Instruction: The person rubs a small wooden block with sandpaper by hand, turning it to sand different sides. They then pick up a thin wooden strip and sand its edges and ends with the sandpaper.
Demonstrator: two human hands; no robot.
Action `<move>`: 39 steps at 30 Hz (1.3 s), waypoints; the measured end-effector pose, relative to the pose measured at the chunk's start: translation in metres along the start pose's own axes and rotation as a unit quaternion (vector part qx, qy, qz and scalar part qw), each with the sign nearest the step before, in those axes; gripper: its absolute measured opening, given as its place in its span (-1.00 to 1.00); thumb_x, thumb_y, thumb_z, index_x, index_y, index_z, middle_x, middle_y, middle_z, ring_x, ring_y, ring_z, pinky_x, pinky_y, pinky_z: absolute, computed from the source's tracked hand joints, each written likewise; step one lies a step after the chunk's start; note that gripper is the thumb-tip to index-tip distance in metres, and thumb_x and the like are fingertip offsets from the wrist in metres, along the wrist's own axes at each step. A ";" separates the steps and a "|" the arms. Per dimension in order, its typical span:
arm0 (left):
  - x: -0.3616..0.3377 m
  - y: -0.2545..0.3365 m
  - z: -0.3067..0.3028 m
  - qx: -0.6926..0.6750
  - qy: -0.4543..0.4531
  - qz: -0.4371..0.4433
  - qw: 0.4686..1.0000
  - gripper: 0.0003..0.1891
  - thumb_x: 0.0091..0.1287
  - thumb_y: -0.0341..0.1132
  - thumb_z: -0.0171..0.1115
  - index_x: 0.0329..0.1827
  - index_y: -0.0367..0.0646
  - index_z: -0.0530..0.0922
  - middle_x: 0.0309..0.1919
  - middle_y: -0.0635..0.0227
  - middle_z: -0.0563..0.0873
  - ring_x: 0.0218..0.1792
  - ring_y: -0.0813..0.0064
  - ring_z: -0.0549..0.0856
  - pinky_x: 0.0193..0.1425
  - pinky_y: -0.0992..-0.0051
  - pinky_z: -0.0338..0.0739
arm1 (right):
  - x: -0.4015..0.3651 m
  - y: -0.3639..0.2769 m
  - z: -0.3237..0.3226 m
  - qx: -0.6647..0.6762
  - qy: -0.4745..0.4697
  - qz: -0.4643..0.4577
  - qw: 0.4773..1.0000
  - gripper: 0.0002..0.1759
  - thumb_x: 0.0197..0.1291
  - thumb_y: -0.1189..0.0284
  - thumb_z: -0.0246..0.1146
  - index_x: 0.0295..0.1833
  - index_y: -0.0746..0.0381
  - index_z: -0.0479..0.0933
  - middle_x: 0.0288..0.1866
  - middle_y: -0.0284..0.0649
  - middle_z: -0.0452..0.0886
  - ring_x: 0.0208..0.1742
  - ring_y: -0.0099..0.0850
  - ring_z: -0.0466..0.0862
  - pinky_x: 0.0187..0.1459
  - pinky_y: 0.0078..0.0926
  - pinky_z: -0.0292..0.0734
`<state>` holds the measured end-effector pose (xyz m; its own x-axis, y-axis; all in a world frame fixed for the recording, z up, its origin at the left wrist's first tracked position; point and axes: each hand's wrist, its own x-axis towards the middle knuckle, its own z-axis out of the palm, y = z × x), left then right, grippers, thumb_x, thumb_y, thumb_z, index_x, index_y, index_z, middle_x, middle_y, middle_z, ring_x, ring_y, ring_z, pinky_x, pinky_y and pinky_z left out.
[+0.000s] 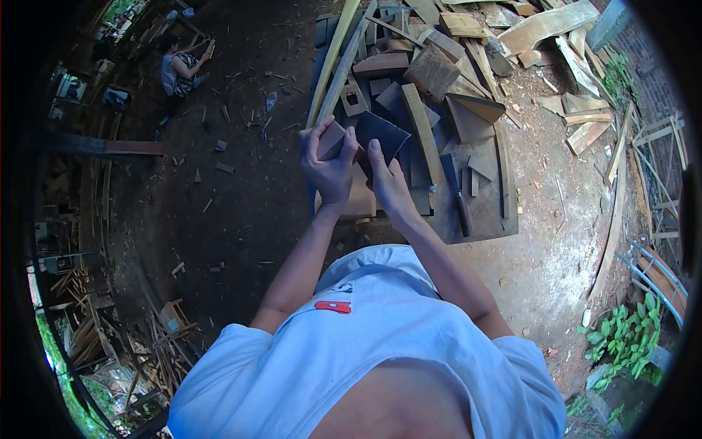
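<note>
My left hand (327,170) is closed round a small brown wooden block (331,142), held up over the near edge of the workbench. Close beside it, my right hand (390,186) grips a dark sheet of sandpaper (383,136) with a rough, pale edge, the thumb lying on top. Both thumbs point away from me, and the hands nearly meet. Whether the sandpaper touches the block cannot be made out. Beyond them lies a piece of wood with a square hole (355,99). A long wooden strip (420,135) rests to the right of the sandpaper.
Offcuts crowd the workbench (491,228), with a dark-handled blade tool (462,208) at its right side. Long strips (338,62) lie along its left side. More scrap wood (548,33) is heaped at far right. Another person (179,69) sits low at upper left, holding a piece of wood.
</note>
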<state>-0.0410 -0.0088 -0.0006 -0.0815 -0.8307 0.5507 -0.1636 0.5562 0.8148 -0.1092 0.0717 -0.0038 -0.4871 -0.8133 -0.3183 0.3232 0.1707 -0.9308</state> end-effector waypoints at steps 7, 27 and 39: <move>-0.008 0.009 0.005 0.014 -0.037 0.033 0.999 -0.66 0.08 -0.32 0.45 -0.12 -0.26 0.62 -0.28 0.29 0.58 -0.27 0.43 0.61 -0.18 0.43 0.52 | 0.015 0.009 -0.016 0.059 -0.072 0.041 0.995 -0.41 0.33 -0.19 -0.02 -0.03 0.15 0.44 -0.26 -0.37 0.46 -0.30 -0.60 0.40 -0.28 -0.59 0.38; 0.002 -0.002 0.017 0.012 -0.023 -0.052 0.998 -0.64 0.06 -0.29 0.45 -0.10 -0.24 0.62 -0.29 0.30 0.55 -0.25 0.41 0.60 -0.12 0.42 0.51 | 0.004 0.003 -0.002 0.250 0.004 0.095 0.964 -0.53 0.38 0.00 0.06 0.16 0.12 0.37 -0.08 -0.37 0.53 -0.15 -0.56 0.53 -0.23 -0.54 0.46; -0.001 0.012 0.022 0.017 -0.061 0.025 0.998 -0.65 0.03 -0.31 0.46 -0.11 -0.19 0.63 -0.30 0.32 0.55 -0.29 0.40 0.62 -0.18 0.42 0.54 | 0.016 -0.008 -0.009 0.363 -0.051 0.149 0.918 -0.48 0.40 -0.07 -0.06 0.19 0.10 0.40 -0.08 -0.33 0.58 -0.16 -0.49 0.62 -0.17 -0.46 0.55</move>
<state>-0.0646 -0.0018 0.0048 -0.2098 -0.7995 0.5628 -0.1899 0.5979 0.7787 -0.1270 0.0620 -0.0036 -0.2221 -0.8449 -0.4867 0.9037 0.0090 -0.4280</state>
